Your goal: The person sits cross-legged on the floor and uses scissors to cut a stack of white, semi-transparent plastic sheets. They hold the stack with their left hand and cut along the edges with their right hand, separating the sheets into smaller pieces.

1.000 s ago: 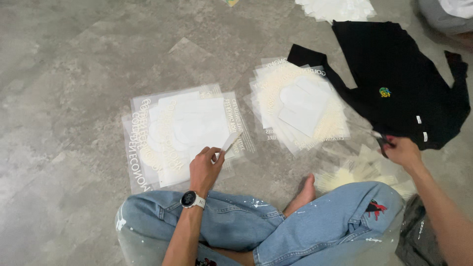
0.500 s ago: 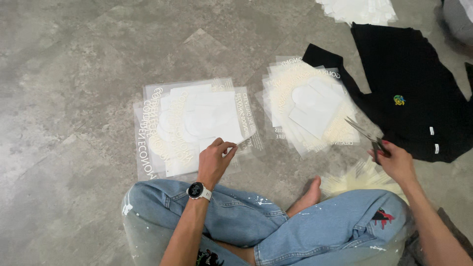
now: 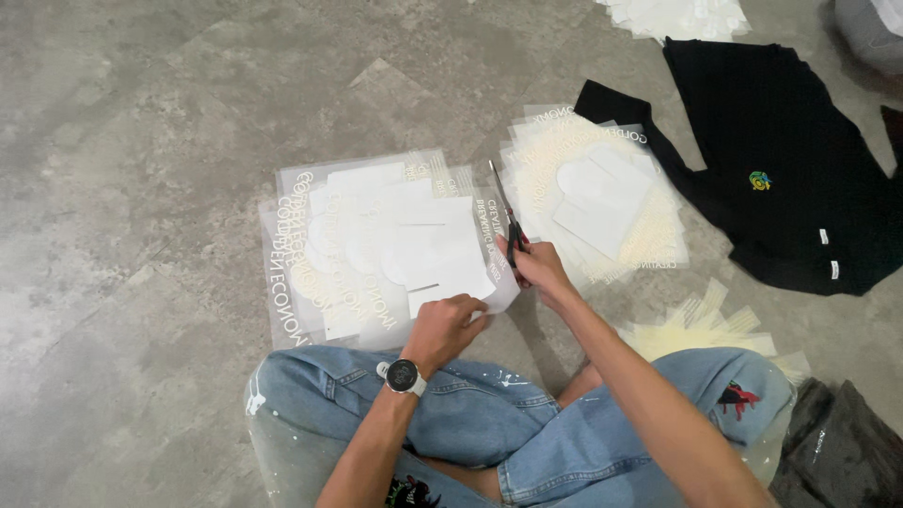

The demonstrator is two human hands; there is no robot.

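Scissors (image 3: 505,207) now over grey floor (image 3: 141,141)

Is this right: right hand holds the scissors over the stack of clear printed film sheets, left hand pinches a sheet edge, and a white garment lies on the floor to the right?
One thing is off: the garment on the grey floor is black, not white, as the head view shows. The rest holds: the right hand holds the scissors over the stack of clear printed film sheets, and the left hand pinches a sheet edge.
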